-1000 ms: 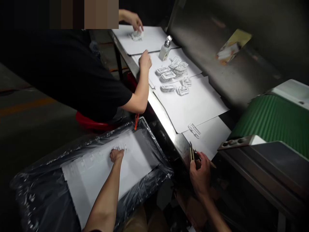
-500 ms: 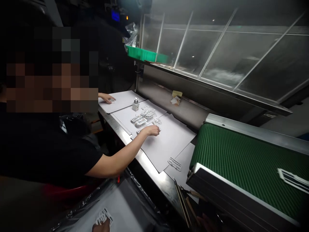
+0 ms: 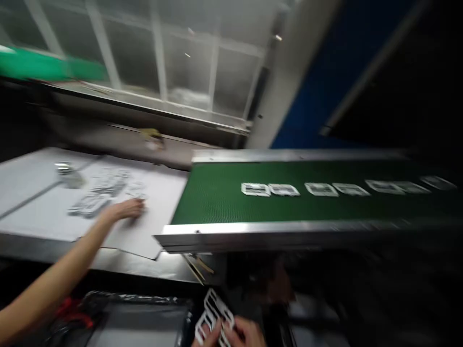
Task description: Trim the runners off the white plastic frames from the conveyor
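White openwork pieces (image 3: 212,308), thin, flat, with rounded corners and long slots cut through. Exact count unclear from where I stand; seemingly two, overlapping. Held low, pinched near lower ends between left hand (image 3: 209,338) and right hand (image 3: 246,332). Upper portion slanted, top toward left; lower-left portion slanted opposite way. Finer detail lost to blur.

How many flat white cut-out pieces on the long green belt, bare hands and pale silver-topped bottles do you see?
Flat white cut-out pieces on the long green belt: 7, far ones blurred
Bare hands (left hand, right hand, co-worker's hand): 3
Pale silver-topped bottle: 1
Total: 11
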{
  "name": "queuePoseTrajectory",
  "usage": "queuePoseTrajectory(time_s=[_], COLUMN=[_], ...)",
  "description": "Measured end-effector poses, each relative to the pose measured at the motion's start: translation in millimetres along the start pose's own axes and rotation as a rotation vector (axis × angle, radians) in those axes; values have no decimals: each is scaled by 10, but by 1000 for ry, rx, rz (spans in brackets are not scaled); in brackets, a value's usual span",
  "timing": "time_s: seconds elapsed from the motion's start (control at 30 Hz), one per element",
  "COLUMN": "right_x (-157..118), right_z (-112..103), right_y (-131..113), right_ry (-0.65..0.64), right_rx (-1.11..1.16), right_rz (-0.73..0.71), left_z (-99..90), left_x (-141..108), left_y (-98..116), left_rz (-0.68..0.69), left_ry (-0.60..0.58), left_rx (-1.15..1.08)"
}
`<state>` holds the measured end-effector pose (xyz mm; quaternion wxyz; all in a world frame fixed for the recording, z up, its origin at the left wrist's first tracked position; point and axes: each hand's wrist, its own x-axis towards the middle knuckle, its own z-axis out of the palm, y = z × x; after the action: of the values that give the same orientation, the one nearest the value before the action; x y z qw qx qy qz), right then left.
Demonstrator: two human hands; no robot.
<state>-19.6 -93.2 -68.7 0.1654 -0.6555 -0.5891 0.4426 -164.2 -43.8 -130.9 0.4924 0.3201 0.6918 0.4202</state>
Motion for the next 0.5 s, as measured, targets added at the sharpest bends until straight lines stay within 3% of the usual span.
queuePoseTrajectory(time_s=[0.1,0.17,0.23,0.3,0.5], right_x=[-203,-363,-563,-784,-1327], right_z=[-410,-729,-1001,-1189,-1454], right_y=[165,293,403,476,558], right_ry=[258,374,450,534,777], right_rx=[341,516,719,860,907], right_rz=[66,106,114,101,133], left_z=[375,539,700,874,1562], left_x=[-637,-845,-922,-947,-1084], left_y=[173,326,482,630,1105], left_rz=[-118,-310,-407,-395,-256], left_ry=[-315,-449,-527,-643,-1069], left_rx=[-131,-350,-345,-270,-230])
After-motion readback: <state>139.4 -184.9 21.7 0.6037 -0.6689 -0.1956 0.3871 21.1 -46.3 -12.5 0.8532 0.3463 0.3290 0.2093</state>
